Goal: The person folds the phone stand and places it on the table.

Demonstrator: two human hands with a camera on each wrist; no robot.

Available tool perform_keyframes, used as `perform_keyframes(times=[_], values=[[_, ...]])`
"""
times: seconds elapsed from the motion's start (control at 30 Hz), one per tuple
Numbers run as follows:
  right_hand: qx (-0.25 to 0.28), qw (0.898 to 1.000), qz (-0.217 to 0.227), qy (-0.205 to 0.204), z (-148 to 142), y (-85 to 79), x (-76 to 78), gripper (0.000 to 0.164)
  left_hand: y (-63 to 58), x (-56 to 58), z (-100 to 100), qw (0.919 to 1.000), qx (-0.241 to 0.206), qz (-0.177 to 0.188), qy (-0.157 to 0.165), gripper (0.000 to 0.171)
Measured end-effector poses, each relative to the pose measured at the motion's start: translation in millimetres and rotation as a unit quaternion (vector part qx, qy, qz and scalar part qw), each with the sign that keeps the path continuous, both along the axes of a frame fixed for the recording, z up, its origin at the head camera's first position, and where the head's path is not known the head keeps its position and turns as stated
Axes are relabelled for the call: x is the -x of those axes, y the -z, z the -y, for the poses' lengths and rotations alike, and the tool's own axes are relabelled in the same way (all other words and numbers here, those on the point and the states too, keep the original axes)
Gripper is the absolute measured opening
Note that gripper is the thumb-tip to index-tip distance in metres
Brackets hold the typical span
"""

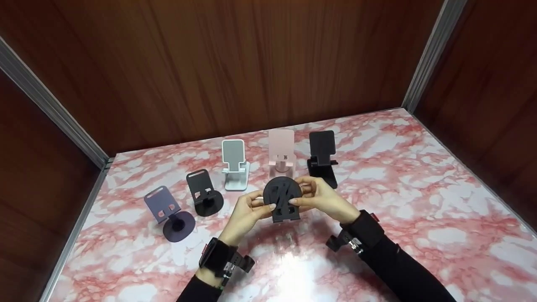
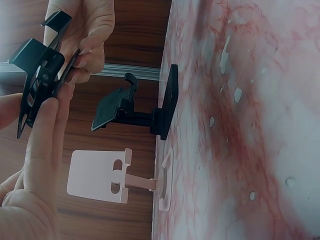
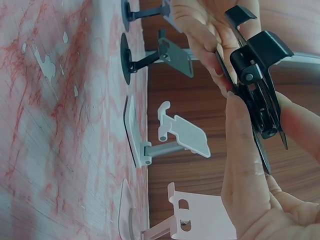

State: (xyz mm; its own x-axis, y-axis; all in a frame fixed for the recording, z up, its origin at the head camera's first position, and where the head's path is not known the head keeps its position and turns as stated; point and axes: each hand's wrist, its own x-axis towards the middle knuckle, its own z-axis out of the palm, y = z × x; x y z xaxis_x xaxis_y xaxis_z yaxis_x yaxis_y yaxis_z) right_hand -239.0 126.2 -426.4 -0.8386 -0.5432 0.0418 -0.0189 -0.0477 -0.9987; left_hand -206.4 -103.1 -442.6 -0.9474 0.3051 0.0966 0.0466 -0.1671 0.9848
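While black straps [image 1: 363, 230] sit on both wrists, just past them the left grip [image 1: 247, 209] pinches the left edge of the held stand [image 1: 282, 188] and the right grip [image 1: 321, 197] its right edge, thumbs on the near face, fingers behind. Both grips narrow, nothing else in them. Held stand: black, round base toward the head view, plate folded close behind, lip at the bottom; it is up in the air, apart from the table [image 1: 394, 201].

Past it on the left: purple stand [image 1: 162, 202], then dark grey stand [image 1: 201, 188] near it, both round-based, opened, plates tilted. Back row, left to right: white stand [image 1: 235, 156], pink stand [image 1: 282, 142], black stand [image 1: 322, 147], squarer bases, all opened. Pink is straight beyond the held one, base partly hidden in the head view. Wood-grain wall [image 1: 260, 71] behind.

Progress, my judgement: five stands opened and set on the table, so that part looks done; the held one is folded, layers nearly parallel in the wrist views, not yet opened or set down, so it looks like the one left.

Writing: none legible. Small dark mark on pink's plate, can't tell print from cutout. Red bits on the straps, no readable letters. No brand made out elsewhere.
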Motion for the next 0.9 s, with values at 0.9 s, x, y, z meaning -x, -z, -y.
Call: perform_keyframes(times=[0.9], values=[[0.009,0.999,0.039,-0.021,-4.8,-1.8,0.2,0.034,-4.2,-2.7,5.5,0.9933,0.103,-0.053,-0.005,0.043]])
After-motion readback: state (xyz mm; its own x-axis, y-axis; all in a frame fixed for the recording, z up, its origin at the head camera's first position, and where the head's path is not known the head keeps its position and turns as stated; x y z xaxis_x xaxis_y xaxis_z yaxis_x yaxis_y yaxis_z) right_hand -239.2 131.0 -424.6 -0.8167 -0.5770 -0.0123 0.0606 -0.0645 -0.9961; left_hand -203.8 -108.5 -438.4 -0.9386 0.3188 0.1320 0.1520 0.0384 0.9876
